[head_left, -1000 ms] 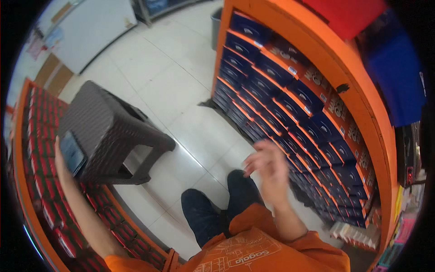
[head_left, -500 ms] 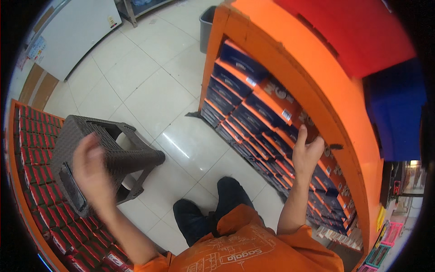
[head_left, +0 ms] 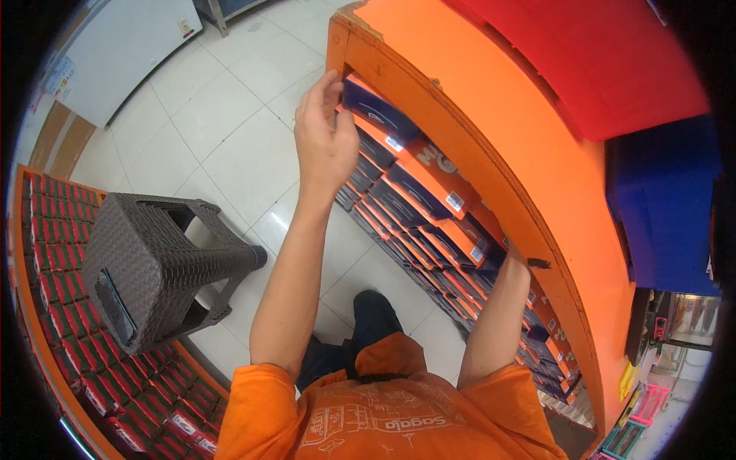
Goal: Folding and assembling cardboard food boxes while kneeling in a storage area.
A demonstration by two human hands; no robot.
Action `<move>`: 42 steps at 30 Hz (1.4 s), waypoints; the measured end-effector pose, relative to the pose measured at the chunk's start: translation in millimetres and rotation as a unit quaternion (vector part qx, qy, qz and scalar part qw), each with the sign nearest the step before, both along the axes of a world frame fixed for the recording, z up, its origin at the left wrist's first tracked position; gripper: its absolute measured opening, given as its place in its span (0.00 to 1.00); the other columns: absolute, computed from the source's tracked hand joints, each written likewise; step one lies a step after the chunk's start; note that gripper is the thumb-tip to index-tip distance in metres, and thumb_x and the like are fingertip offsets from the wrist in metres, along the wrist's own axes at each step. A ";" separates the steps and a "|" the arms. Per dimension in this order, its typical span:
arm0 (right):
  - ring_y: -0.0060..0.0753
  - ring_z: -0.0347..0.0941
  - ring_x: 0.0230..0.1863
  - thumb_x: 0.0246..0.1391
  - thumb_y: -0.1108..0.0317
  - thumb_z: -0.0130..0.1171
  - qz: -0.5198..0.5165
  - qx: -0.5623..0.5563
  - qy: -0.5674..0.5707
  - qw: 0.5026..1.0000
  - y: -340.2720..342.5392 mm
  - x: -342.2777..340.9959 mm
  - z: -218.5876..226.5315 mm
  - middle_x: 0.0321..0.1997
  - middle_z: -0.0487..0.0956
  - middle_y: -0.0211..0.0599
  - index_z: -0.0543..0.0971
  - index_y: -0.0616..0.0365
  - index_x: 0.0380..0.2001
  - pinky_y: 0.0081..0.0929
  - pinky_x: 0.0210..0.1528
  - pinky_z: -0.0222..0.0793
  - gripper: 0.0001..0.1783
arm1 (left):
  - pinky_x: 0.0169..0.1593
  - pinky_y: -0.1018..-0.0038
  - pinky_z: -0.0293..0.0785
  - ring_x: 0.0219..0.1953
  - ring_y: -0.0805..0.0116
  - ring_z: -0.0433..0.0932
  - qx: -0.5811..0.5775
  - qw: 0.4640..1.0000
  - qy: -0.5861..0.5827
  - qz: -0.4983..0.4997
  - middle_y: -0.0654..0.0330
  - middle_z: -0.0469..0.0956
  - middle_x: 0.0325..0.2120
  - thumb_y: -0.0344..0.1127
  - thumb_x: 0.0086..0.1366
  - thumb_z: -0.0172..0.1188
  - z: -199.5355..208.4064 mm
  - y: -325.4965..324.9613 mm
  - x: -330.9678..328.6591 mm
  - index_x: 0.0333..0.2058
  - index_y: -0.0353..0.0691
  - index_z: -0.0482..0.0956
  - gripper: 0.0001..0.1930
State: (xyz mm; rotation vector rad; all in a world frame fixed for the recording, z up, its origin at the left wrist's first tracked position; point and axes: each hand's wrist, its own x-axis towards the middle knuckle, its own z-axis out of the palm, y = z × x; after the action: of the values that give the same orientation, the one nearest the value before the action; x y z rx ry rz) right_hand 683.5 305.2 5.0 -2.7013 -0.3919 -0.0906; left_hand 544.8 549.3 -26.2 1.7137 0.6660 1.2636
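Note:
An orange shelf unit [head_left: 429,98] at right is packed with rows of dark blue and orange boxes [head_left: 418,189]. My left hand [head_left: 328,142] is raised to the shelf's far end, fingers apart, with the fingertips by the corner post and the thumb close to the uppermost end box [head_left: 377,107]. I see nothing held in it. Farther back along the shelf, my right hand [head_left: 515,263] reaches in under the top edge among the boxes. Its fingers are hidden there, so what they touch does not show.
A dark woven-pattern stool [head_left: 126,245] with a phone [head_left: 115,307] on it stands at left. Beside it, an orange-framed rack holds rows of red and green packs [head_left: 69,287]. A white chest [head_left: 130,61] is at the far left. Red and blue containers [head_left: 667,207] top the shelf.
My left hand has swung from near the stool across to the shelf's far end. My right hand has gone in under the shelf's top edge. The shelf appears slightly farther left.

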 end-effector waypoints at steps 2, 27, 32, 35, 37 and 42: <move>0.41 0.72 0.50 0.60 0.63 0.49 0.014 -0.005 0.029 0.999 0.0 -12.1 4.2 0.50 0.76 0.51 0.72 0.68 0.49 0.36 0.55 0.65 0.20 | 0.52 0.68 0.71 0.47 0.59 0.74 -0.031 0.999 -0.004 -0.018 0.49 0.74 0.43 0.22 0.56 0.48 -2.7 0.4 -0.6 0.52 0.29 0.70 0.22; 0.17 0.74 0.35 0.59 0.66 0.59 0.296 0.157 0.631 0.700 -130.5 -277.8 -123.3 0.32 0.81 0.31 0.65 0.59 0.55 0.19 0.35 0.69 0.23 | 0.61 0.47 0.54 0.61 0.38 0.61 -0.456 0.641 -0.237 -0.570 0.30 0.64 0.54 0.48 0.56 0.64 -125.6 -141.2 -310.8 0.54 0.31 0.65 0.33; 0.35 0.73 0.28 0.55 0.61 0.62 0.485 0.023 0.558 0.673 -183.2 -304.9 -146.7 0.27 0.77 0.39 0.72 0.59 0.47 0.32 0.31 0.66 0.20 | 0.60 0.41 0.47 0.61 0.31 0.57 -0.415 0.522 -0.247 -0.703 0.26 0.62 0.55 0.51 0.55 0.65 -163.0 -219.3 -346.9 0.54 0.31 0.64 0.36; 0.49 0.73 0.43 0.54 0.61 0.61 0.704 -0.052 0.482 0.519 -211.7 -274.2 -122.5 0.40 0.77 0.47 0.77 0.60 0.42 0.40 0.45 0.69 0.16 | 0.60 0.37 0.43 0.62 0.27 0.54 -0.389 0.491 -0.234 -0.743 0.24 0.60 0.55 0.53 0.54 0.65 -173.4 -264.2 -370.4 0.53 0.30 0.64 0.38; 0.48 0.71 0.49 0.53 0.65 0.60 0.712 0.013 0.392 0.583 -216.5 -237.0 -94.1 0.43 0.77 0.46 0.76 0.61 0.44 0.38 0.52 0.67 0.16 | 0.60 0.34 0.40 0.62 0.24 0.52 -0.369 0.486 -0.221 -0.761 0.22 0.59 0.55 0.55 0.53 0.66 -174.8 -293.1 -388.1 0.53 0.30 0.64 0.39; 0.55 0.65 0.58 0.52 0.65 0.59 0.440 0.006 -0.206 0.874 -134.9 -152.6 -35.8 0.54 0.69 0.57 0.68 0.70 0.51 0.42 0.59 0.63 0.27 | 0.60 0.30 0.37 0.63 0.20 0.50 -0.358 0.539 -0.225 -0.728 0.20 0.59 0.55 0.56 0.53 0.67 -162.3 -338.8 -433.3 0.53 0.29 0.64 0.40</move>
State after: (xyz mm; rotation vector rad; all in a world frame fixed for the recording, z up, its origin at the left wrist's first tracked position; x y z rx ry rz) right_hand 530.9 170.3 -30.8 -2.2081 -1.6798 -0.3944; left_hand 111.5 210.4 -188.5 0.6091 -0.5656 0.0272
